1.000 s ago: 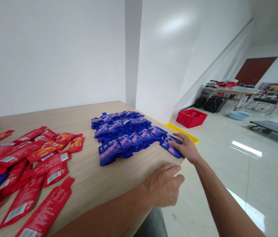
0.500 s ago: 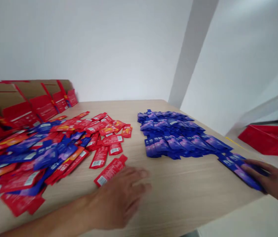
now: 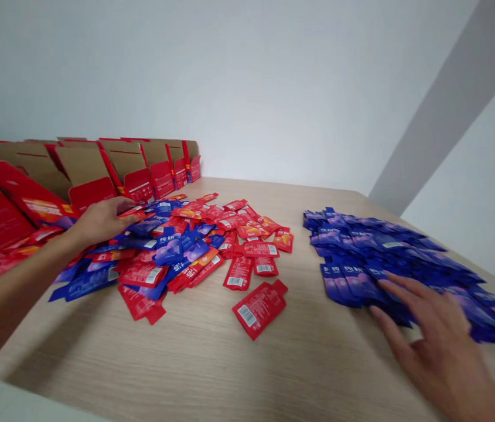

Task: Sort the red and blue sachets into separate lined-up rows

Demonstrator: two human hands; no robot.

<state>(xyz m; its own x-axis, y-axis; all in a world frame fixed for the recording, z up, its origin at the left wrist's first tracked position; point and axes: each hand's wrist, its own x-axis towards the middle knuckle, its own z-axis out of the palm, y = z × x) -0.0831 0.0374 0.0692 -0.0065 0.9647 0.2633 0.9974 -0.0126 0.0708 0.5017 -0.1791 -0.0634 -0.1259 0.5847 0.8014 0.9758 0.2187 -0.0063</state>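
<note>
My left hand (image 3: 104, 220) reaches into the far left of a mixed pile of red and blue sachets (image 3: 170, 249). Its thumb and fingers are closed around the end of a red sachet (image 3: 138, 213), with the fingertips partly hidden. At the right, my right hand (image 3: 443, 343) is open, its fingers spread over the near edge of overlapping rows of blue sachets (image 3: 355, 281). Nothing shows in its grasp, and it is slightly blurred. One red sachet (image 3: 259, 309) with a barcode lies apart on the table between the hands.
Open red cardboard boxes (image 3: 91, 190) with brown insides stand in a row along the back left. The wooden table (image 3: 212, 375) meets a white wall (image 3: 247, 88) behind. A grey strip runs down the wall at the right.
My left hand has moved from beside the lone red sachet to the pile's far left. My right hand has let go of the blue sachets at the right and moved left. The view has turned left.
</note>
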